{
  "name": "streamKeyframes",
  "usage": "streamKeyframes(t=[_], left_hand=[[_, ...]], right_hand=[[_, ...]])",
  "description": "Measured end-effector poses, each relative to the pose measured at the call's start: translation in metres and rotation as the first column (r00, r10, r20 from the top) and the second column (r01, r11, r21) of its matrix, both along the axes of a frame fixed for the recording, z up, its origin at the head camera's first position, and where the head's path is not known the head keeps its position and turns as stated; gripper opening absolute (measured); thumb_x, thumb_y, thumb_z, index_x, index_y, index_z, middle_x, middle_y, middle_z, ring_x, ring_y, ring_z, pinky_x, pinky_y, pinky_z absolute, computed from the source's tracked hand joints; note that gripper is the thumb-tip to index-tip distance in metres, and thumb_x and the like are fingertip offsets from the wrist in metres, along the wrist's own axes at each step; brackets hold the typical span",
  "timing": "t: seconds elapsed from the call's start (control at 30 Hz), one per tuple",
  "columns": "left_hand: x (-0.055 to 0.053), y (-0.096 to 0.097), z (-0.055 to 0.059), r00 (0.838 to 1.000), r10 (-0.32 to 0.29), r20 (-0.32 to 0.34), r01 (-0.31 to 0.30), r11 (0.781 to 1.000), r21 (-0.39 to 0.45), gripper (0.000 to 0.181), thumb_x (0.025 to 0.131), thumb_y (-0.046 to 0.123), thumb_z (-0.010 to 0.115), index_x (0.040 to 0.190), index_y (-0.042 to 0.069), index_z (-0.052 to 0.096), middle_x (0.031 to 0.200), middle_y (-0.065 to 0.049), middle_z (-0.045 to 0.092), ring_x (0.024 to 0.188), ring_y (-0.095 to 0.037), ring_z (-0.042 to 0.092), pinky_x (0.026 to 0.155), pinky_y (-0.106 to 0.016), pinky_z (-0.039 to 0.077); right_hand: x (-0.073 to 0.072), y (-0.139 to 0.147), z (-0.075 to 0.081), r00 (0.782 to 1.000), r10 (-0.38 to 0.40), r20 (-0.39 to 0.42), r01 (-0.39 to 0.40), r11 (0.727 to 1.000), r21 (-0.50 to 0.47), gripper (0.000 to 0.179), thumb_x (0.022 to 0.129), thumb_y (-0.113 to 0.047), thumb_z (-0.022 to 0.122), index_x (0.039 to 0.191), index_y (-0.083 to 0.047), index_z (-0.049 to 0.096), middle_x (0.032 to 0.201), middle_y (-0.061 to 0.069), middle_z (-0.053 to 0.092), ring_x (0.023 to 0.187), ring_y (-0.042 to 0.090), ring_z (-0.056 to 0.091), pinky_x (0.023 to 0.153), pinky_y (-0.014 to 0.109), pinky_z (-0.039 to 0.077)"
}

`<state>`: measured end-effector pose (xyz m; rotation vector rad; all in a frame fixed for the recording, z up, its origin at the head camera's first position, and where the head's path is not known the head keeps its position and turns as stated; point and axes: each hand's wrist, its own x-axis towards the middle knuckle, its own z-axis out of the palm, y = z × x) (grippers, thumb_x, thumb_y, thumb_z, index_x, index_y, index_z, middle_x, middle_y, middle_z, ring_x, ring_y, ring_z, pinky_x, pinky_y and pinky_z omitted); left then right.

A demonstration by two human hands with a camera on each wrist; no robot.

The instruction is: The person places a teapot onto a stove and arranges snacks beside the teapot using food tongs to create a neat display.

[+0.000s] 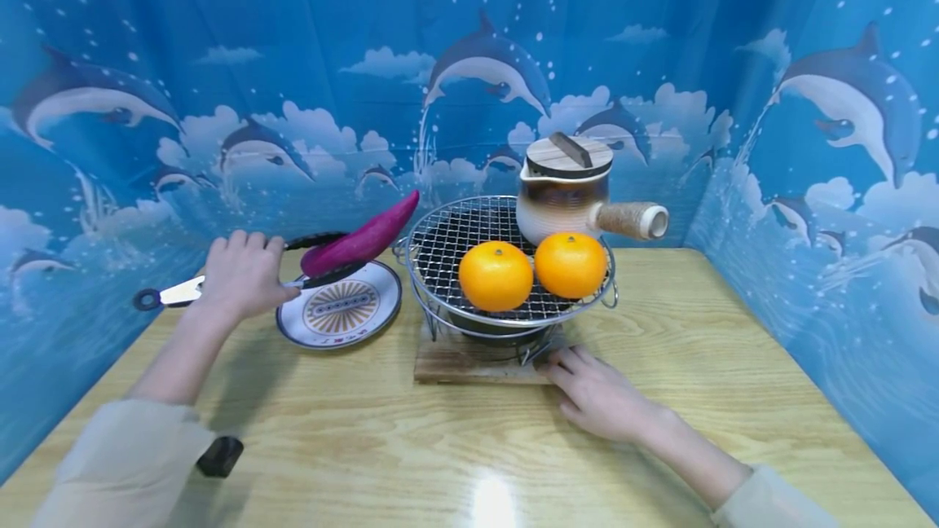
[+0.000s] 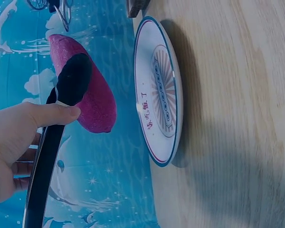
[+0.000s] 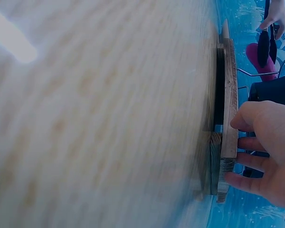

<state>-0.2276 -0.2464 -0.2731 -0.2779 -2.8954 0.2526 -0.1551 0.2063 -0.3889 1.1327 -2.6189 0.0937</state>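
Observation:
My left hand [image 1: 244, 274] grips a pair of black-tipped tongs [image 1: 180, 292], with the thumb along one arm in the left wrist view. Between the tong tips is a purple sweet potato [image 1: 363, 239], held tilted above a patterned plate [image 1: 376, 283]. My right hand [image 1: 605, 398] rests its fingertips on the right front corner of a wooden board [image 1: 469, 367] under a round wire grill [image 1: 455, 226]. In the right wrist view the fingers reach across the board [image 3: 230, 95] edge, fairly straight. Two oranges [image 1: 495, 275] sit on the grill.
A clay pot [image 1: 553, 206] with a wooden lid and a cord-wrapped handle [image 1: 631, 220] stands at the back of the grill. A small black object [image 1: 220, 456] is near my left sleeve. Blue dolphin curtains [image 1: 330, 63] surround the wooden table [image 1: 352, 446].

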Motion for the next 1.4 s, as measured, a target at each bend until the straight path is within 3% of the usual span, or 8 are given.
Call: streamKeyframes(t=[0.63,1.03,1.4], left_hand=[[0.008,0.008,0.016,0.999,0.034,-0.037,-0.033,0.999,0.031,0.080,0.070,0.042,0.075,0.122,-0.011,0.048,0.110,-0.031,0.051,0.098,-0.046,0.045,0.078,-0.055,0.037],[0.013,0.013,0.034,0.995,0.078,-0.058,-0.073,0.994,0.085,0.085,0.066,0.041,0.079,0.126,-0.009,0.046,0.116,-0.033,0.048,0.105,-0.049,0.041,0.086,-0.060,0.033],[0.018,0.017,0.048,0.997,0.055,-0.062,-0.049,0.993,0.104,0.084,0.067,0.041,0.079,0.127,-0.007,0.046,0.117,-0.031,0.048,0.104,-0.048,0.041,0.083,-0.058,0.035]], right_hand=[[0.000,-0.001,0.000,1.000,-0.008,-0.010,0.008,1.000,0.010,0.041,0.075,-0.013,0.066,0.116,-0.006,0.062,0.111,0.008,0.056,0.103,0.025,0.051,0.089,0.040,0.045],[0.001,-0.002,0.002,1.000,-0.007,0.002,0.007,1.000,0.008,0.040,0.076,-0.012,0.067,0.115,-0.006,0.062,0.111,0.008,0.056,0.103,0.026,0.051,0.089,0.040,0.045],[0.001,-0.001,0.003,1.000,0.002,-0.003,-0.002,1.000,0.011,0.040,0.075,-0.012,0.066,0.114,-0.007,0.063,0.110,0.007,0.057,0.103,0.025,0.051,0.089,0.040,0.045]])
